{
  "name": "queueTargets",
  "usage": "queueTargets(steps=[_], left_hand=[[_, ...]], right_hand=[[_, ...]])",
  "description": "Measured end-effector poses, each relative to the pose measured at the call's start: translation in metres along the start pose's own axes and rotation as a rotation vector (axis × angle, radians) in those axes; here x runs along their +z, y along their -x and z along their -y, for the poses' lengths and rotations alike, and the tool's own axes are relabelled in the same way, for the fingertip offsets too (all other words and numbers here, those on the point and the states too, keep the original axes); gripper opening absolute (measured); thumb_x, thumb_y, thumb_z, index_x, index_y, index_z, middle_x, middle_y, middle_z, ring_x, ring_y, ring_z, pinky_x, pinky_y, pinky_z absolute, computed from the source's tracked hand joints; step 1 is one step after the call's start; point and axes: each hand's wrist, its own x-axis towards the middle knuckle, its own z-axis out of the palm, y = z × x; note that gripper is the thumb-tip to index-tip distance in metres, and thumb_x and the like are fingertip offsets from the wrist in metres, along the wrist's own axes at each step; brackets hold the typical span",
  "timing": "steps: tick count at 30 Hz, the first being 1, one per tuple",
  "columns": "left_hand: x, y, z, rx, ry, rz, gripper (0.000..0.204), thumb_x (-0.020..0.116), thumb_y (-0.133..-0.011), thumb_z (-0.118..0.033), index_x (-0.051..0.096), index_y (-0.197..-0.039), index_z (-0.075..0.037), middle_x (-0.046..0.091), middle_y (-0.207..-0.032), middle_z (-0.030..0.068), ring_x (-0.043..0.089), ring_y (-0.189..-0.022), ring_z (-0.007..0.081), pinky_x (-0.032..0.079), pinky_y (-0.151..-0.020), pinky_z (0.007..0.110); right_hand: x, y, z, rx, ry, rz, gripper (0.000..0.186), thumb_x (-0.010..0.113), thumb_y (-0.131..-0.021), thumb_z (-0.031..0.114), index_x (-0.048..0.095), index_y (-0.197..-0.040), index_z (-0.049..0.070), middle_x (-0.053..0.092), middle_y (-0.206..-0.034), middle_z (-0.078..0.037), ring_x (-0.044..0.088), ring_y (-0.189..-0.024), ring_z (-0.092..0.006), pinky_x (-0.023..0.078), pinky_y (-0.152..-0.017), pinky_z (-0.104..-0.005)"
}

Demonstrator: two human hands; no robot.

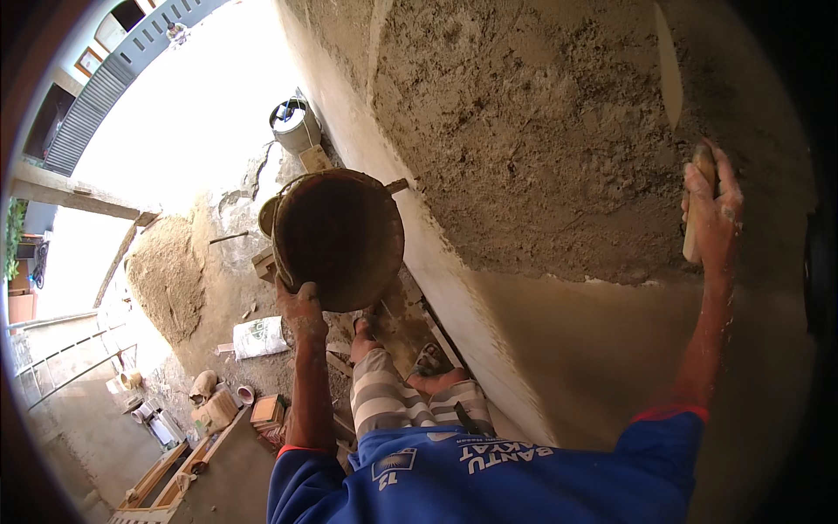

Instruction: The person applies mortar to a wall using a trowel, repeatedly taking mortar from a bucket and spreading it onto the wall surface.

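My left hand (301,310) grips the near rim of a dark round bucket (340,240). The bucket is tipped so its shadowed inside faces me; what it holds is too dark to tell. My right hand (720,201), dusted with mortar, is stretched out to the right. Its fingers are wrapped round a wooden plastering float (692,231), held against or close to the wall. Rough, wet-looking grey mortar (541,148) covers the upper wall to the left of this hand. Below it runs a smoother band of wall (576,341).
A grey drum (295,127) stands at the wall's far end. Left of the bucket lie a sand heap (166,275) and a white sack (259,338). Stacked bricks (269,415) and wooden frames (170,480) are at the lower left. My feet stand close to the wall's base.
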Motion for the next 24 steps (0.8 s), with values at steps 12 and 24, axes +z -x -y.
queueTargets(steps=[12,24], left_hand=[[0.062,0.086,-0.054,0.038,0.217,0.225,0.051,0.055,-0.072,-0.002,0.054,-0.123,0.004,0.065,-0.104,0.0118,0.062,-0.092,0.0209,0.050,-0.087,0.032],[0.081,0.118,-0.134,0.415,-0.029,0.360,0.050,0.053,-0.072,-0.007,0.055,-0.120,0.007,0.067,-0.101,0.0142,0.063,-0.093,0.0197,0.050,-0.087,0.032]], right_hand=[[0.119,0.151,-0.014,0.554,-0.543,1.152,0.047,0.063,-0.085,0.011,0.048,-0.126,-0.008,0.062,-0.095,-0.015,0.064,-0.061,-0.0202,0.053,-0.054,-0.0314],[0.178,0.172,-0.007,-0.489,0.355,0.517,0.036,0.057,-0.088,0.008,0.047,-0.123,0.000,0.062,-0.091,-0.014,0.068,-0.071,-0.0219,0.059,-0.059,-0.0346]])
